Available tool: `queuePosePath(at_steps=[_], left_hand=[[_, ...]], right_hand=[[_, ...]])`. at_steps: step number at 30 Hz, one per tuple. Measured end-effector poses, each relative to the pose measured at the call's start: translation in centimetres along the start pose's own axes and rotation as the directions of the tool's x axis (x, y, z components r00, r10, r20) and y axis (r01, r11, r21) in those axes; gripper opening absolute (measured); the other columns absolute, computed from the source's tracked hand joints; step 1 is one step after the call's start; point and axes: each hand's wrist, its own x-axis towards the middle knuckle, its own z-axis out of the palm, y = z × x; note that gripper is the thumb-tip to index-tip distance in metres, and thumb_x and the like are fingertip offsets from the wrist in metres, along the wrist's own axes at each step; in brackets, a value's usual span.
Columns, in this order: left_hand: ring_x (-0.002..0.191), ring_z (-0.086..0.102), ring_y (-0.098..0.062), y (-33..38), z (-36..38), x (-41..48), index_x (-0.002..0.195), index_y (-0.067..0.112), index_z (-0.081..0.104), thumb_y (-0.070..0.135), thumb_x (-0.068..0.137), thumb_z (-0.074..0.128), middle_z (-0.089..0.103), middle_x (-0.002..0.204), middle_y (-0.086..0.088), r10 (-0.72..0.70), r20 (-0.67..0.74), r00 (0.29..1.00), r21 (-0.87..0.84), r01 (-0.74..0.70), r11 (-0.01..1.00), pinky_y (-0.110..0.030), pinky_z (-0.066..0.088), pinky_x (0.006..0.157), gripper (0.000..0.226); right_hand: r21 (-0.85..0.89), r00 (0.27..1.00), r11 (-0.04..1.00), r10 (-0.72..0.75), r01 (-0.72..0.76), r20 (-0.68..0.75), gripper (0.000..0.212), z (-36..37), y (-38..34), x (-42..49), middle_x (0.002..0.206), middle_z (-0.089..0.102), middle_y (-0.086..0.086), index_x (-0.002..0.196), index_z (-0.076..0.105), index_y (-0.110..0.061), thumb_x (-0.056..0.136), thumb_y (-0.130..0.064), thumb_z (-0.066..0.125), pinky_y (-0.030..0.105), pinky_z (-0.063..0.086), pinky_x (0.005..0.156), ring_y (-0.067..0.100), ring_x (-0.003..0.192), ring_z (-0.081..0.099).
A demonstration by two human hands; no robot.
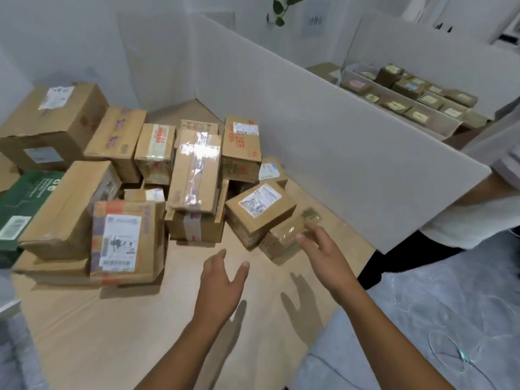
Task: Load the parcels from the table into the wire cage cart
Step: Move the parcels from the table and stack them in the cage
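Observation:
Several brown cardboard parcels lie piled on a light wooden table. Nearest me are a small taped parcel and, leaning on it, a labelled parcel. My right hand hovers open over the small taped parcel, fingertips just at its top. My left hand is open above the bare tabletop, a little short of both parcels, holding nothing. A tall taped box and a box with a big white label stand further left. No wire cage cart is in view.
A white partition runs along the table's right side. Behind it lie more small parcels in rows. Another person in a white top stands at the right. A green box sits at the far left. Grey floor lies at the lower right.

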Motion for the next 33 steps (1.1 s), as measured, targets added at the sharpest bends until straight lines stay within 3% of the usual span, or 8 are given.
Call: queuePosePath(at_steps=[7, 13, 16, 19, 24, 28, 31, 33], left_hand=[[0.154, 0.026, -0.025, 2.0, 5.7, 10.4, 0.163, 0.019, 0.025, 0.058, 0.099, 0.053, 0.028, 0.168, -0.007, -0.190, -0.058, 0.980, -0.077, 0.185, 0.980, -0.042, 0.027, 0.121, 0.080], [0.133, 0.054, -0.026, 3.9, 9.2, 15.8, 0.150, 0.031, 0.042, 0.048, 0.100, 0.057, 0.057, 0.147, 0.000, -0.336, -0.140, 0.931, -0.214, 0.303, 0.929, -0.037, 0.041, 0.100, 0.054], [0.134, 0.054, -0.023, 4.6, 10.2, 16.7, 0.152, 0.034, 0.042, 0.052, 0.099, 0.059, 0.058, 0.146, 0.005, -0.388, -0.167, 0.906, -0.304, 0.327, 0.895, -0.045, 0.043, 0.111, 0.058], [0.132, 0.053, -0.019, 6.0, 10.8, 16.0, 0.153, 0.034, 0.040, 0.056, 0.098, 0.059, 0.055, 0.142, 0.012, -0.422, -0.182, 0.888, -0.386, 0.331, 0.861, -0.046, 0.044, 0.110, 0.062], [0.122, 0.057, -0.009, 8.9, 10.4, 12.2, 0.147, 0.037, 0.036, 0.054, 0.096, 0.061, 0.056, 0.135, 0.014, -0.358, -0.275, 0.893, -0.525, 0.172, 0.833, -0.030, 0.047, 0.094, 0.059], [0.113, 0.058, 0.002, 10.6, 9.4, 7.6, 0.138, 0.042, 0.035, 0.062, 0.084, 0.063, 0.055, 0.124, 0.025, -0.314, -0.323, 0.893, -0.583, 0.074, 0.809, -0.023, 0.047, 0.086, 0.064], [0.101, 0.058, 0.018, 10.6, 8.3, 3.1, 0.135, 0.035, 0.037, 0.058, 0.081, 0.064, 0.052, 0.125, 0.025, -0.264, -0.389, 0.883, -0.580, -0.012, 0.815, -0.009, 0.049, 0.074, 0.064], [0.096, 0.058, 0.022, 9.4, 7.2, -0.2, 0.132, 0.033, 0.039, 0.054, 0.084, 0.068, 0.053, 0.127, 0.019, -0.260, -0.439, 0.860, -0.589, -0.057, 0.806, -0.013, 0.051, 0.076, 0.060]], right_hand=[[-0.111, 0.998, 0.994, -0.017, 0.025, 0.068, 0.056, -1.1, -0.8, 16.0, 0.140, 0.058, -0.007, 0.147, 0.052, -0.025, 0.098, -0.051, 0.060, 0.037, 0.046, 0.107, 0.015, 0.125, 0.058], [-0.313, 0.943, 0.950, 0.092, 0.014, 0.321, 0.054, 0.0, 0.6, 28.0, 0.138, 0.061, -0.001, 0.149, 0.048, -0.024, 0.101, -0.048, 0.055, 0.034, 0.046, 0.078, 0.019, 0.113, 0.059], [-0.397, 0.875, 0.918, 0.203, -0.013, 0.440, 0.061, 0.4, 1.8, 30.2, 0.136, 0.066, 0.003, 0.147, 0.052, -0.020, 0.098, -0.057, 0.054, 0.036, 0.053, 0.076, 0.022, 0.111, 0.064], [-0.382, 0.873, 0.923, 0.145, 0.050, 0.465, 0.062, -0.9, 1.7, 29.7, 0.134, 0.066, -0.001, 0.148, 0.050, -0.027, 0.096, -0.062, 0.056, 0.045, 0.056, 0.096, 0.021, 0.115, 0.064], [-0.222, 0.900, 0.962, -0.048, 0.158, 0.433, 0.059, -4.0, 0.6, 25.8, 0.120, 0.061, -0.011, 0.142, 0.047, -0.031, 0.096, -0.065, 0.059, 0.032, 0.055, 0.082, 0.010, 0.104, 0.062], [-0.121, 0.918, 0.966, -0.172, 0.228, 0.358, 0.073, -5.1, 0.5, 20.9, 0.130, 0.055, -0.010, 0.138, 0.044, -0.040, 0.081, -0.083, 0.059, 0.048, 0.059, 0.097, 0.014, 0.120, 0.061], [-0.069, 0.919, 0.955, -0.255, 0.288, 0.300, 0.065, -5.1, 0.5, 16.4, 0.127, 0.052, -0.016, 0.130, 0.044, -0.047, 0.079, -0.082, 0.060, 0.046, 0.058, 0.098, 0.012, 0.121, 0.057], [-0.028, 0.903, 0.941, -0.316, 0.338, 0.290, 0.055, -4.6, 0.6, 12.7, 0.124, 0.050, -0.020, 0.132, 0.045, -0.050, 0.086, -0.071, 0.067, 0.037, 0.054, 0.098, 0.007, 0.120, 0.056]])
